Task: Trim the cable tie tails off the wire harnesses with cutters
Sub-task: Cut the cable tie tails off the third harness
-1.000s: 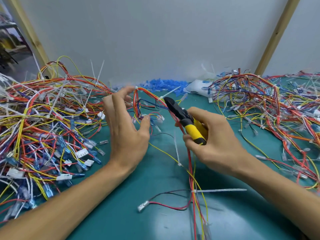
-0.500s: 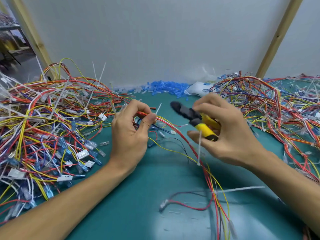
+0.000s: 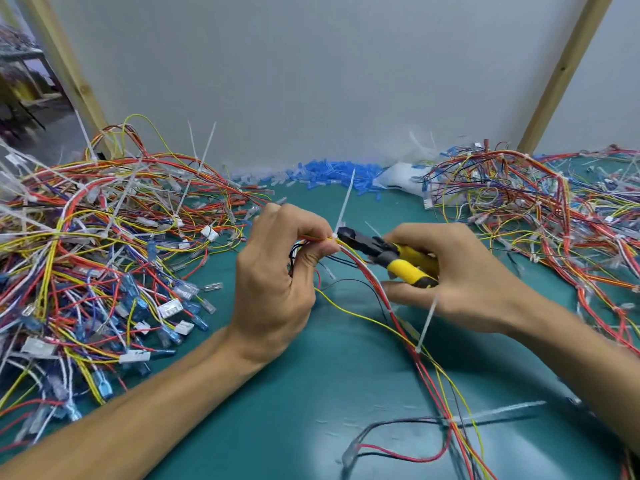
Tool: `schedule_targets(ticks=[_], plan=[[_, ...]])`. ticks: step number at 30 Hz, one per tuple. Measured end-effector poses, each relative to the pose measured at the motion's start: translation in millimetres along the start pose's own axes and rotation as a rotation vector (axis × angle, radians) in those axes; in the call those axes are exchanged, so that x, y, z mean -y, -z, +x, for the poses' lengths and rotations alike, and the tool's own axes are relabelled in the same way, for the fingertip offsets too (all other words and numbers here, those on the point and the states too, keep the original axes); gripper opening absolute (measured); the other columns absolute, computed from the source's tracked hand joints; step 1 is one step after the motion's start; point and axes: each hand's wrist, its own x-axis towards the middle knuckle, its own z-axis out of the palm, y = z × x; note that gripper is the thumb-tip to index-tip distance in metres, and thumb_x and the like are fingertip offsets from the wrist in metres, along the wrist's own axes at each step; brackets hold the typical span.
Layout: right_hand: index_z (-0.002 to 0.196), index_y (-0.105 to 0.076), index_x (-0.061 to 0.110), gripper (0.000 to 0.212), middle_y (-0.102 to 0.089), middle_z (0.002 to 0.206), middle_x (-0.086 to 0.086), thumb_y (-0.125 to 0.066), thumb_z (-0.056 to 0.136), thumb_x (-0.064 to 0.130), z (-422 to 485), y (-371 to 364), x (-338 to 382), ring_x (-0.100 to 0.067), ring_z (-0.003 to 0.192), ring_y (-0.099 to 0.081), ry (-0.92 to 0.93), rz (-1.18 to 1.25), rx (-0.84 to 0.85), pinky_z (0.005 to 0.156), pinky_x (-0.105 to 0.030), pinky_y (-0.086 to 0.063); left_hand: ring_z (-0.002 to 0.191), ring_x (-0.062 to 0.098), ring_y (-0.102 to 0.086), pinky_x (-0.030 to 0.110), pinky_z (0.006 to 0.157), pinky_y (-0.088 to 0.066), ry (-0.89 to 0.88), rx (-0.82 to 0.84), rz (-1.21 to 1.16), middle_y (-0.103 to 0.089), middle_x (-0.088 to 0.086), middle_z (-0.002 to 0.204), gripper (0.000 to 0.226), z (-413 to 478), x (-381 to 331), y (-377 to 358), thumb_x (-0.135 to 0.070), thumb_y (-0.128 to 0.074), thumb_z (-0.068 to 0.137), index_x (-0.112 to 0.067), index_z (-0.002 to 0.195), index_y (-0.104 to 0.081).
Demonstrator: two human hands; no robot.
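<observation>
My left hand (image 3: 277,275) pinches a red, yellow and black wire harness (image 3: 429,368) above the teal table. A white cable tie tail (image 3: 346,202) sticks up from the bundle right beside my thumb and fingers. My right hand (image 3: 460,275) grips yellow-handled cutters (image 3: 398,258). Their black jaws (image 3: 346,234) touch the base of that upright tail. A second white tail (image 3: 426,323) hangs off the harness below my right hand, and a third (image 3: 502,412) lies flat near the front.
A big heap of wire harnesses (image 3: 104,254) with untrimmed ties and blue connectors fills the left. Another heap (image 3: 554,220) covers the right. Loose blue terminals (image 3: 332,174) and a white bag (image 3: 405,176) lie by the back wall. Bare teal mat (image 3: 277,410) lies between my forearms.
My left hand closed on the harness and lifted it, so a tie tail now stands upright. My right hand brought the cutter jaws leftward onto the tail's base.
</observation>
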Motion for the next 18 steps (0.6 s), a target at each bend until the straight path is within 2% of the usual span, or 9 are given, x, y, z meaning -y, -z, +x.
schedule_targets(ticks=[3, 6, 8, 10, 13, 16, 18], plan=[[0.090, -0.068, 0.022, 0.023, -0.057, 0.071, -0.008, -0.081, 0.077, 0.036, 0.1, 3.1, 0.0, -0.028, 0.063, -0.047, -0.016, 0.078, -0.016, 0.055, -0.039, -0.036, 0.080, 0.034, -0.059, 0.050, 0.074, -0.048, 0.000, 0.012, -0.006, -0.063, 0.009, 0.087, 0.009, 0.0, -0.6, -0.6, -0.002, -0.067, 0.098, 0.001, 0.090, -0.064], [0.090, -0.068, 0.023, 0.021, -0.057, 0.071, -0.009, -0.082, 0.078, 0.033, -1.3, 5.2, 1.8, -0.031, 0.062, -0.047, -0.019, 0.156, -0.001, 0.053, -0.035, -0.035, 0.080, 0.035, -0.059, 0.051, 0.073, -0.049, -0.016, 0.008, -0.005, -0.063, 0.008, 0.088, 0.013, -0.1, -1.2, -2.1, -0.006, -0.067, 0.099, 0.002, 0.090, -0.065], [0.091, -0.069, 0.026, 0.019, -0.057, 0.071, -0.008, -0.082, 0.078, 0.029, -0.9, 5.9, 2.2, -0.031, 0.062, -0.046, -0.007, 0.138, 0.010, 0.053, -0.038, -0.035, 0.081, 0.035, -0.060, 0.051, 0.074, -0.049, -0.024, 0.003, -0.012, -0.064, 0.007, 0.089, 0.016, -0.3, -1.0, -2.1, -0.011, -0.065, 0.101, 0.001, 0.091, -0.065], [0.094, -0.071, 0.026, 0.020, -0.055, 0.070, -0.004, -0.081, 0.077, 0.025, -0.3, 5.6, 2.9, -0.027, 0.062, -0.045, 0.015, 0.073, 0.000, 0.054, -0.039, -0.035, 0.082, 0.033, -0.060, 0.050, 0.075, -0.050, -0.018, 0.002, -0.027, -0.063, 0.002, 0.091, 0.017, -0.4, -1.2, -2.2, -0.015, -0.064, 0.102, -0.001, 0.092, -0.065], [0.094, -0.072, 0.023, 0.020, -0.049, 0.067, 0.002, -0.079, 0.075, 0.020, -0.3, 4.3, 3.5, -0.012, 0.059, -0.035, 0.032, 0.008, -0.018, 0.051, -0.027, -0.030, 0.083, 0.030, -0.061, 0.047, 0.076, -0.049, 0.002, 0.010, -0.025, -0.062, 0.001, 0.092, 0.014, -1.5, -1.9, -3.3, -0.016, -0.066, 0.101, -0.003, 0.094, -0.066], [0.092, -0.073, 0.020, 0.023, -0.044, 0.064, -0.006, -0.078, 0.070, 0.018, -1.0, 2.0, 3.3, -0.010, 0.057, -0.028, -0.019, 0.046, -0.005, 0.051, -0.028, -0.024, 0.086, 0.028, -0.064, 0.045, 0.078, -0.051, 0.080, 0.039, -0.058, -0.065, 0.001, 0.092, 0.010, -3.1, -1.0, -1.7, -0.013, -0.069, 0.097, -0.005, 0.097, -0.064], [0.090, -0.072, 0.020, 0.025, -0.044, 0.064, -0.009, -0.077, 0.066, 0.018, -1.9, -1.6, 5.2, -0.010, 0.056, -0.027, -0.038, 0.075, 0.002, 0.050, -0.032, -0.023, 0.086, 0.024, -0.063, 0.039, 0.079, -0.050, 0.134, 0.054, -0.104, -0.063, -0.003, 0.092, 0.012, -3.2, -1.5, 0.8, -0.017, -0.066, 0.096, -0.007, 0.099, -0.061]])
